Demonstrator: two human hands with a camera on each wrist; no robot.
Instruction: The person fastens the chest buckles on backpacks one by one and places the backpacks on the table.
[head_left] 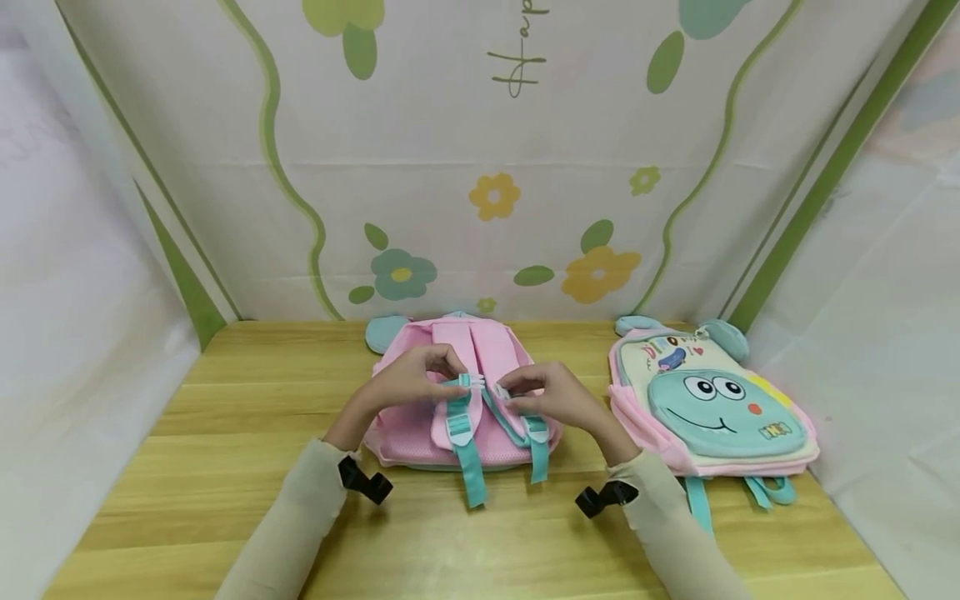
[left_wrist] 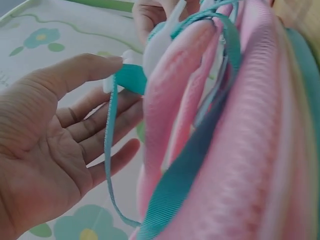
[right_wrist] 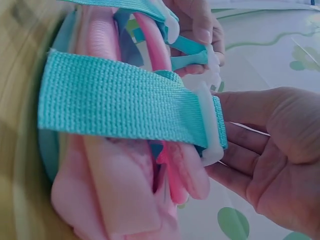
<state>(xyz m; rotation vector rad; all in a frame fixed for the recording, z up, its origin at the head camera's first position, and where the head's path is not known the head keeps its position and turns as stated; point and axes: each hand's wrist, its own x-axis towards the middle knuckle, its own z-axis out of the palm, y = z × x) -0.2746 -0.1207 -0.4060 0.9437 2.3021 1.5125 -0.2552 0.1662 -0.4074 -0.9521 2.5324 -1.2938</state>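
Note:
A pink backpack (head_left: 405, 437) lies on the table with its shoulder straps facing up. My left hand (head_left: 411, 377) pinches a white plastic buckle half (head_left: 474, 381) on a teal webbing strap. The left wrist view shows that thumb on the teal webbing (left_wrist: 131, 78). To the right, my right hand (head_left: 557, 393) pinches the other white buckle half (head_left: 502, 392), a short gap from the first. In the right wrist view, a white strap adjuster (right_wrist: 209, 127) and wide teal webbing partly cover the right fingertips.
A second backpack (head_left: 727, 417), pink and cream with a teal smiling face, lies at the right of the wooden table (head_left: 187, 483). Flower-printed fabric (head_left: 442, 217) stands behind the table, with fabric walls on both sides. Loose teal strap ends (head_left: 471, 475) hang toward the front.

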